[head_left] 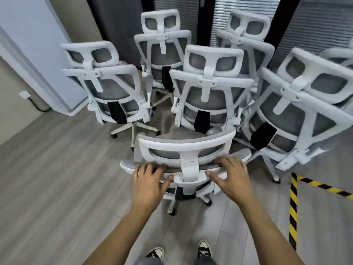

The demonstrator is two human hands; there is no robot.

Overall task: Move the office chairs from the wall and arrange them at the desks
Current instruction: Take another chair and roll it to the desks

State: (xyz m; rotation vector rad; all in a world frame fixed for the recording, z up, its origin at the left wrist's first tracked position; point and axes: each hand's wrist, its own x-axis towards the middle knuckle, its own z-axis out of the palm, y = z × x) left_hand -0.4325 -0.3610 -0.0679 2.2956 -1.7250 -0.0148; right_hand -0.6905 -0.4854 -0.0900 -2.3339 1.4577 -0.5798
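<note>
- Nearest chair (pixel 187 142): lower centre of the frame, seen from behind and above. I see its white headrest and the grey top edge of its backrest. The seat and armrests are hidden beneath these, and only a few base legs and castors show below.
- Left hand (pixel 150 180): fingers curled over the top edge of the backrest, left of the headrest bracket, thumb on the near face, gripping the chair.
- Right hand (pixel 227 178): gripping the same edge right of the bracket, fingers spread over the top, thumb pointing inward on the near face.
- Centre chair (pixel 210 92): directly beyond the nearest chair, back towards me. Its base is blocked from view.
- Left chair (pixel 107 92): centre left, standing a little apart, with its white base visible.
- Right chair (pixel 298 111): tilted by the wide lens and crowded against the centre chair.
- Two rear chairs (pixel 162 46): upper centre, before dark panels and blinds (pixel 315 25), with their lower parts hidden.
- Further chair (pixel 340 56): cut off by the right edge, so I can make out only a frame fragment.
- Grey plank floor (pixel 57 169).
- Yellow-and-black tape (pixel 293 207): lower right.
- Wall socket (pixel 24 95): left edge, with a dark cable.
- Shoes (pixel 204 249): bottom centre, partly cut off.
- All the chair outlines are blurred.
</note>
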